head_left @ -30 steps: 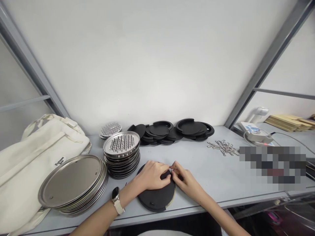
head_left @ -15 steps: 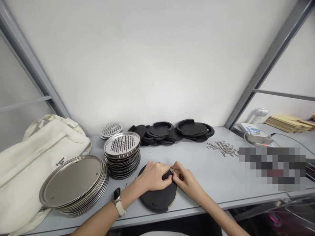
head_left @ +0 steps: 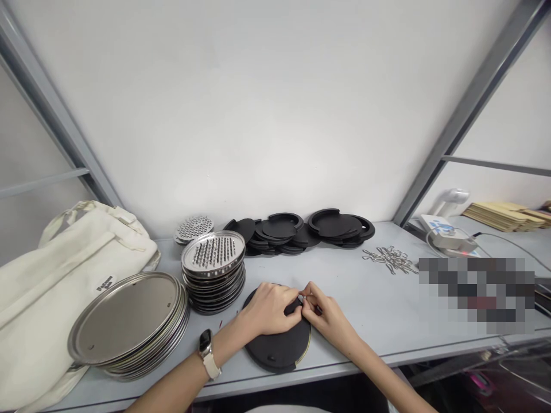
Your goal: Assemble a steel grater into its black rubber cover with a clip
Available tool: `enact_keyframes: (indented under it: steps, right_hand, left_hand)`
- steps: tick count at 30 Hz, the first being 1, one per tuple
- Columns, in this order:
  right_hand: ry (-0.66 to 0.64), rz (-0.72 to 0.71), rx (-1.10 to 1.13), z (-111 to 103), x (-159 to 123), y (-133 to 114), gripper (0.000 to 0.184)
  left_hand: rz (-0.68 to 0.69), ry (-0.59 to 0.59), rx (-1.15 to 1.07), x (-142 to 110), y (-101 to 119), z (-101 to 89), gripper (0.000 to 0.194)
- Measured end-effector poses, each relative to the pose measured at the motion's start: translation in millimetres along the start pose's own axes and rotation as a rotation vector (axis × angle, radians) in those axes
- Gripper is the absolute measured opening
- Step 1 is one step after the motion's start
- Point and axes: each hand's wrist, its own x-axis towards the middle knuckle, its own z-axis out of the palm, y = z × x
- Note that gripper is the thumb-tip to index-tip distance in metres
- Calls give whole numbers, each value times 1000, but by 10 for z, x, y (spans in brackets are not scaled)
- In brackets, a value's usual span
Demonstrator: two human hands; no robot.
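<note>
A black round disc point(head_left: 275, 350) lies flat at the table's front, with a yellowish line along its right edge and a small dark knob near its lower rim. My left hand point(head_left: 273, 310) rests across its upper part, thumb and fingers closed in at the right rim. There my right hand point(head_left: 322, 315) pinches its thumb and fingertips together, almost touching my left fingertips. A tiny pale or shiny bit shows between the two hands; the fingers hide most of it. Several bent metal wire clips point(head_left: 391, 260) lie in a loose pile to the right.
Left of the disc stand a stack of round metal graters point(head_left: 213, 255) and a stack of larger metal plates point(head_left: 129, 315). Black round plastic parts point(head_left: 279, 226) line the wall. A cream bag point(head_left: 81, 258) sits far left, a white device with a cable point(head_left: 447, 232) far right.
Both hands stay at the disc's right rim, with only a tiny shift of the fingertips. The disc has turned or slid very slightly.
</note>
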Motion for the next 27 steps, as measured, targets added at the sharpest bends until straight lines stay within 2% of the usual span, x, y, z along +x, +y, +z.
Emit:
enact_keyframes:
  steps: [13, 20, 27]
  right_hand:
    - [25, -12, -5, 13, -13, 28, 6]
    - [89, 6, -46, 28, -69, 21, 2]
    - [165, 46, 40, 1, -14, 54, 13]
  left_hand:
    - [20, 3, 13, 11, -2, 21, 13]
    - [-82, 48, 105, 48, -166, 17, 16]
    - [18, 23, 88, 21, -148, -7, 15]
